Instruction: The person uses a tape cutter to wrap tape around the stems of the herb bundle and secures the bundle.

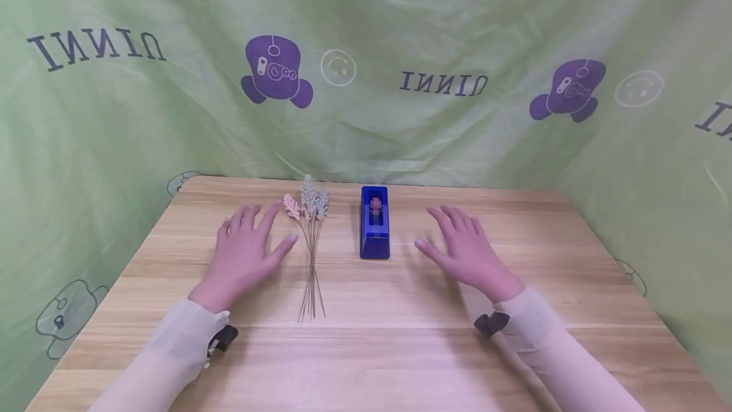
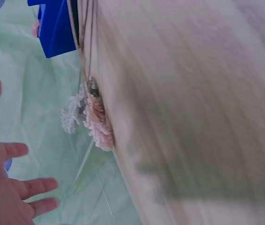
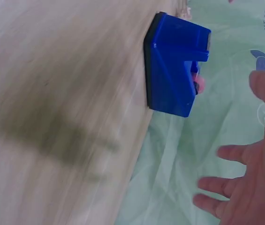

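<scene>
A small bunch of artificial flowers [image 1: 309, 199] with thin wire-like stems lies left of the middle of the table, one head pink and the others pale grey. To its right stands a blue tape dispenser [image 1: 375, 227] with a pink core in its roll slot. My left hand [image 1: 246, 250], fingers spread, hovers just left of the flowers and grips nothing. On the other side, my right hand [image 1: 466, 247] is spread out to the right of the dispenser, apart from it. In the left wrist view the flower heads [image 2: 97, 117] appear beyond the fingers; the right wrist view shows the dispenser [image 3: 174, 70] from its side.
The wood-grain table [image 1: 366, 361] extends toward me and to both sides. A green curtain [image 1: 400, 138] with purple cartoon prints and lettering hangs behind its back edge and round the sides. Both wrists carry a small black device [image 1: 492, 323] on a pale cuff.
</scene>
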The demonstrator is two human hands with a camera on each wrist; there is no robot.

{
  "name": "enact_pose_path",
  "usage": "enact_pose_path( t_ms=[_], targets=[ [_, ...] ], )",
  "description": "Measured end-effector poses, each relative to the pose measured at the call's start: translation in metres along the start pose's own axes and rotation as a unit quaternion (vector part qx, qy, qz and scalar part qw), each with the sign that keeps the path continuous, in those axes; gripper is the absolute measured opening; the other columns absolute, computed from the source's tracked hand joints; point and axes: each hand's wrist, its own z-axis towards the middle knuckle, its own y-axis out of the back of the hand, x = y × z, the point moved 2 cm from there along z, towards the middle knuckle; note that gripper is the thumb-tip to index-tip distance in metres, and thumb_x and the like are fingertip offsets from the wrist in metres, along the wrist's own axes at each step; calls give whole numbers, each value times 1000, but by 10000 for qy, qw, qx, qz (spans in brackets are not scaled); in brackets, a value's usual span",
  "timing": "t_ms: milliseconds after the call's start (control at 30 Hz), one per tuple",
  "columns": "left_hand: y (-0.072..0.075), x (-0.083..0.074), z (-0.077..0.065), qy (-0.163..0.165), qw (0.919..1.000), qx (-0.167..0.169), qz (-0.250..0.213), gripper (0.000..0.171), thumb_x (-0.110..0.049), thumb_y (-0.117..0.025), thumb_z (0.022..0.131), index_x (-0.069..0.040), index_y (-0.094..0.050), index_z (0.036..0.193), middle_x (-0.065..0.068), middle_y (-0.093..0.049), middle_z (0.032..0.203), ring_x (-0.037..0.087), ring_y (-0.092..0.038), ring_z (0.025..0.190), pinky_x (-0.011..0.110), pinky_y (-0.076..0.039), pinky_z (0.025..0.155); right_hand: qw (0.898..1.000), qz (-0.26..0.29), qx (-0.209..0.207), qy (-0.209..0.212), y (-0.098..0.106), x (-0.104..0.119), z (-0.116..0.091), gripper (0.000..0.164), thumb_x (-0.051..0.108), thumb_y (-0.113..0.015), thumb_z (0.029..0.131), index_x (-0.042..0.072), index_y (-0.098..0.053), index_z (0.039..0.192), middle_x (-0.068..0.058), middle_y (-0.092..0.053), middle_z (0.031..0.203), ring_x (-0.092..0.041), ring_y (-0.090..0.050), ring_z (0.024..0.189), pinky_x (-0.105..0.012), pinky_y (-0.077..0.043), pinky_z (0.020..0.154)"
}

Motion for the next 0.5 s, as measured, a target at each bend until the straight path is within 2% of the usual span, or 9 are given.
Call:
enact_pose_path(
  t_ms=[133,233,367,500],
  targets=[
    [2,-7,6,-268,9979,-386,-451,69,-52,-53,106,-5,-42,156,30,-55,141,50,-51,132,69,-43,107,9989,425,-163,124,1,3,3,63,50,-59,104,2,-55,145,-23,-61,144,-43,-57,134,-62,-42,114],
    [2,-15,11,-385,9926,-557,-1006,58,-39,-59,106,1,-51,147,28,-61,133,45,-59,123,64,-49,103,9936,1094,-188,206,0,5,7,46,35,-64,104,-1,-64,131,-19,-71,124,-36,-69,114,-54,-56,99],
    [-4,-26,21,-472,9775,-706,-1930,41,-22,-66,103,5,-60,133,26,-66,122,40,-65,112,56,-56,96,9802,1964,-190,148,-4,8,14,26,21,-68,102,0,-70,116,-14,-76,105,-24,-70,93,-39,-59,83],
    [-14,-38,34,-600,9601,-859,-2594,31,-8,-72,97,9,-65,123,25,-70,111,36,-69,101,49,-60,91,9624,2705,17,-266,-11,13,22,22,19,-68,101,1,-71,112,-17,-74,100,-20,-67,85,-28,-55,74]
  ],
)
